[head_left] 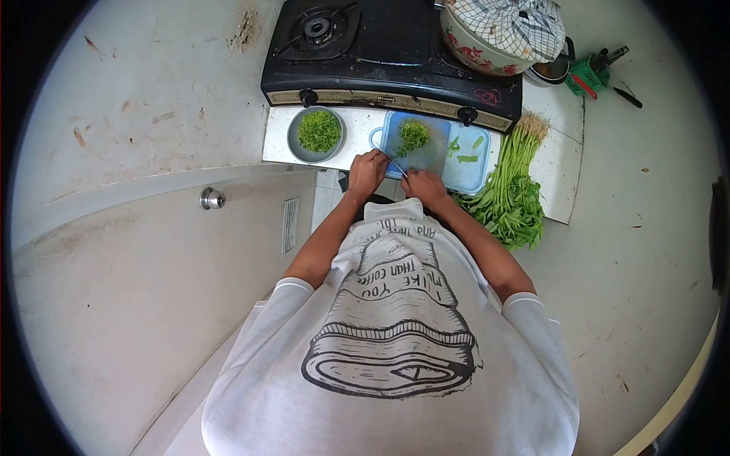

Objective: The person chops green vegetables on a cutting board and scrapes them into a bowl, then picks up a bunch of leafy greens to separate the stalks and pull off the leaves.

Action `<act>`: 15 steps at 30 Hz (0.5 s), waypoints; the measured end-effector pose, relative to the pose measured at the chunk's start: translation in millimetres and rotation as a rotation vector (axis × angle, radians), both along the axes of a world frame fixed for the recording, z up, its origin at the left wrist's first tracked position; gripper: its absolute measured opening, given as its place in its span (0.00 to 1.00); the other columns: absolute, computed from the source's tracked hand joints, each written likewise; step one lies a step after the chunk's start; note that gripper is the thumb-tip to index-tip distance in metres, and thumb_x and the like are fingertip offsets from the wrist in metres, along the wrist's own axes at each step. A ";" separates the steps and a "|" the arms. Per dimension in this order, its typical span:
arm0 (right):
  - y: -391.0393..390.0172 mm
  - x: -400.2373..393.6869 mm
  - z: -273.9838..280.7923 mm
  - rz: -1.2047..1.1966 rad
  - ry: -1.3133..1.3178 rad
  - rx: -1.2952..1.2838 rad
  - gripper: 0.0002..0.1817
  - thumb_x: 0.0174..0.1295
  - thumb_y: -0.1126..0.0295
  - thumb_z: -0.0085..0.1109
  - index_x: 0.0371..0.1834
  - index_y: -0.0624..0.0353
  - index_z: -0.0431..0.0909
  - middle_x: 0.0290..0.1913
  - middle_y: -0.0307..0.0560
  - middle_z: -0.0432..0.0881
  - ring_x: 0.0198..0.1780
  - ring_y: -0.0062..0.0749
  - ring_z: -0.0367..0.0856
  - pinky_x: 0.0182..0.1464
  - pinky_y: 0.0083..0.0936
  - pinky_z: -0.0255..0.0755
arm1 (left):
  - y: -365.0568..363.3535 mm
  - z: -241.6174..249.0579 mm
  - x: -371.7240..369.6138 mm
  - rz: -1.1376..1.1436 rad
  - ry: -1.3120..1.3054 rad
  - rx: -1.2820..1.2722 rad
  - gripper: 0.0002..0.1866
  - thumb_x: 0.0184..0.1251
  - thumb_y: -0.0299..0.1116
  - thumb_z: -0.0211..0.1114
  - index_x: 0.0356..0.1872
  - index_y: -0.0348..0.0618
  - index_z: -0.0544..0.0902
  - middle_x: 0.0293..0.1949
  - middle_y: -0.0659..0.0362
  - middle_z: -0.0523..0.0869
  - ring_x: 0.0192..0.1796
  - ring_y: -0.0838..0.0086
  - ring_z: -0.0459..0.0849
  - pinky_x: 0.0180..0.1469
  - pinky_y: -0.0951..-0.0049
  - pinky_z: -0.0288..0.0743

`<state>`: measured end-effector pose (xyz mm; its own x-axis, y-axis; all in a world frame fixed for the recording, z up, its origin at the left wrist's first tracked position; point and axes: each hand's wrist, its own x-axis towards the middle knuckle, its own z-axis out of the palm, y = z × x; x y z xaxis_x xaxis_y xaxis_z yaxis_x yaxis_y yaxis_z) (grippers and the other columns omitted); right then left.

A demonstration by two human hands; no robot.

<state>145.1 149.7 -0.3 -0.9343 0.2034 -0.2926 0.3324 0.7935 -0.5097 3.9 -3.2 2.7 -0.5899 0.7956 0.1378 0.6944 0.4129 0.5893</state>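
Both hands meet at the near edge of a blue chopping board (437, 129). My right hand (424, 186) is closed around a knife (397, 166), its thin blade slanting up and left. My left hand (367, 171) has its fingers closed at the blade's far end; what they pinch is too small to make out. Just beyond the blade, a heap of finely chopped greens (414, 134) sits on the board. A few longer green pieces (467, 159) lie in the board's right section. A grey bowl (292, 147) of chopped greens (318, 131) stands to the left.
A large bundle of leafy greens with roots (517, 167) lies right of the board. Behind stands a black gas stove (391, 45) with a cloth-covered flowered pot (487, 57). A small dark pot (551, 72), a green basket (585, 74) and another knife (627, 97) are at right.
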 end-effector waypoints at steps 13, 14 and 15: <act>11.8 -6.0 9.7 -0.109 -0.025 0.035 0.22 0.75 0.53 0.53 0.42 0.64 0.83 0.31 0.67 0.87 0.35 0.66 0.88 0.42 0.56 0.82 | -6.8 -2.1 -1.9 -0.023 -0.051 0.016 0.05 0.64 0.27 0.69 0.39 0.44 0.90 0.38 0.56 0.89 0.37 0.57 0.87 0.42 0.57 0.79; 12.6 -5.0 13.4 -0.117 -0.016 0.035 0.22 0.75 0.53 0.52 0.42 0.64 0.83 0.31 0.67 0.87 0.35 0.67 0.88 0.42 0.56 0.82 | -7.0 -2.5 -2.2 -0.027 -0.048 0.022 0.05 0.64 0.27 0.69 0.39 0.44 0.90 0.38 0.56 0.89 0.37 0.57 0.87 0.42 0.58 0.80; 13.5 -4.0 14.4 -0.121 -0.013 0.046 0.23 0.75 0.52 0.52 0.42 0.64 0.83 0.31 0.67 0.87 0.35 0.67 0.88 0.42 0.56 0.82 | -6.9 -2.5 -2.1 -0.019 -0.074 0.014 0.05 0.64 0.27 0.69 0.39 0.44 0.90 0.38 0.56 0.89 0.36 0.57 0.87 0.42 0.58 0.80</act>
